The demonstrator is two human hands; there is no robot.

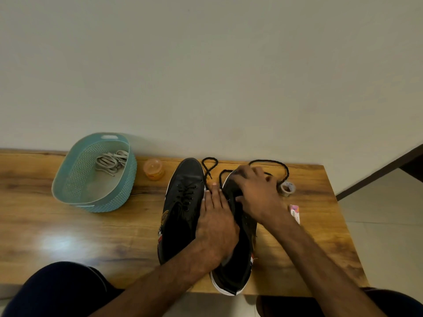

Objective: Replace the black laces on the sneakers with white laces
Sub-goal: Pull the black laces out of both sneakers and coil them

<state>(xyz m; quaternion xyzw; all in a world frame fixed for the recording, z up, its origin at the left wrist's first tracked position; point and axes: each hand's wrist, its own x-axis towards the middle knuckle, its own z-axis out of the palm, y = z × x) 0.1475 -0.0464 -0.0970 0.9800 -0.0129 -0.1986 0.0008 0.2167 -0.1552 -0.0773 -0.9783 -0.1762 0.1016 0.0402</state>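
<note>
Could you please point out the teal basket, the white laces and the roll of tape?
teal basket [75,175]: head view, left wall.
white laces [111,161]: head view, bundle's middle.
roll of tape [290,185]: head view, top rim.

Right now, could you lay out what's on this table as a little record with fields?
surface: wooden table
left sneaker: black laces threaded
right sneaker: black lace pulled loose, trailing on the table
left hand: rests flat on the right sneaker
right hand: fingers curled over the toe end of its lacing; grip hidden
white laces: inside teal basket
other: orange jar, tape roll, small box
</note>
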